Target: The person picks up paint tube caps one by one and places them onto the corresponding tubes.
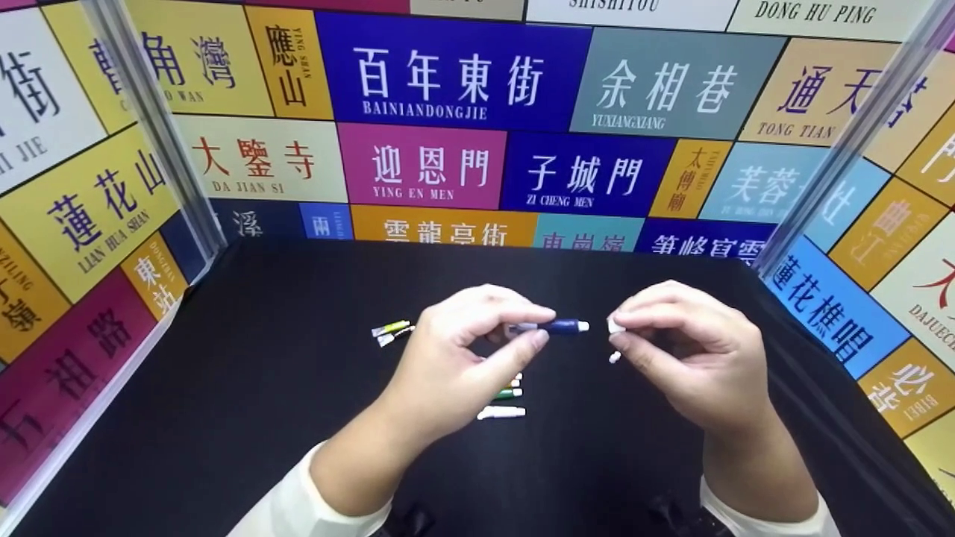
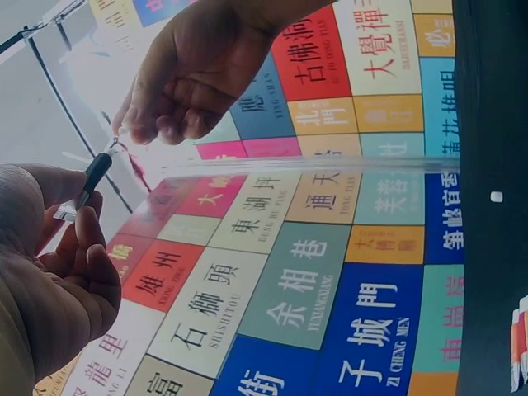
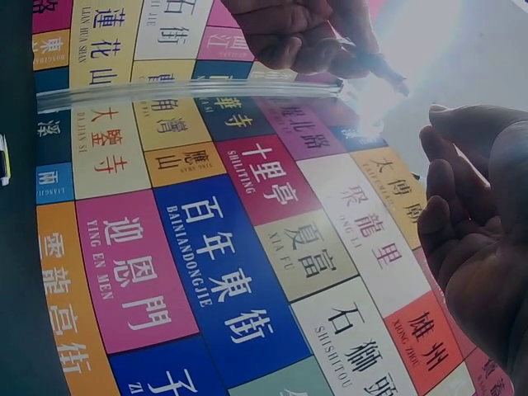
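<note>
Pinching dark blue tube (image 1: 566, 327) in left hand (image 1: 448, 365), small white cap (image 1: 615, 326) in right hand (image 1: 697, 354), near each other, above black tabletop (image 1: 246, 425).
Lying below: white bit (image 1: 615, 358) toward right, green tube (image 1: 509, 394) and white tube (image 1: 507, 412) nearer, yellow tube (image 1: 394, 328) off left. Enclosed far, left and right by colourful street-name panels (image 1: 456, 82), with clear posts (image 1: 166, 127) at far corners.

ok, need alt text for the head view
A person's left hand holds a small dark blue tube, its white tip facing a small white piece pinched in the right hand, the two apart. More small tubes lie on a black surface. Colourful panels with Chinese characters stand behind.
</note>
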Motion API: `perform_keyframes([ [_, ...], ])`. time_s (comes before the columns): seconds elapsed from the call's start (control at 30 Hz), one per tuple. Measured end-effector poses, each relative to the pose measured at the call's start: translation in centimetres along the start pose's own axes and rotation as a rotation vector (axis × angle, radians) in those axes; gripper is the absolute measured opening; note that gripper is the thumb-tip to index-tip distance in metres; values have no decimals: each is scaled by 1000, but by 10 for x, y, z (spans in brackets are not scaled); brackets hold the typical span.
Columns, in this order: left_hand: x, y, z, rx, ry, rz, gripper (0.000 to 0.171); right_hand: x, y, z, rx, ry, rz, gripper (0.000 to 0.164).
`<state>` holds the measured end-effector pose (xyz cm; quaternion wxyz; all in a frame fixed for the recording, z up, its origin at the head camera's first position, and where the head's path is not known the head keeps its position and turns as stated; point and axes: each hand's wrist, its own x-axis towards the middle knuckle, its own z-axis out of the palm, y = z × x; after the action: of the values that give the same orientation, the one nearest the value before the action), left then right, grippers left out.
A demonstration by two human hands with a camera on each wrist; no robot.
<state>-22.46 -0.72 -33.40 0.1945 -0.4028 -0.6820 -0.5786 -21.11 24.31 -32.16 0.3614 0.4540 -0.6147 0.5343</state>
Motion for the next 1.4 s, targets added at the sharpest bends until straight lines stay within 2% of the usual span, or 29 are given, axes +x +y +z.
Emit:
perform_keyframes([
  [0.43, 0, -1, 6, 3, -2, 32, 18, 0, 0, 3, 13, -33, -15, 14],
  [0.83, -2, 0, 7, -14, -34, 13, 20, -2, 0, 7, -44, -47, -13, 15],
  [1.03, -3, 0, 8, -13, -33, 3, 20, -4, 2, 5, -66, -47, 6, 12],
  [1.4, -3, -1, 9, 18, -42, 7, 19, -11, 7, -1, -135, -69, 90, 8],
])
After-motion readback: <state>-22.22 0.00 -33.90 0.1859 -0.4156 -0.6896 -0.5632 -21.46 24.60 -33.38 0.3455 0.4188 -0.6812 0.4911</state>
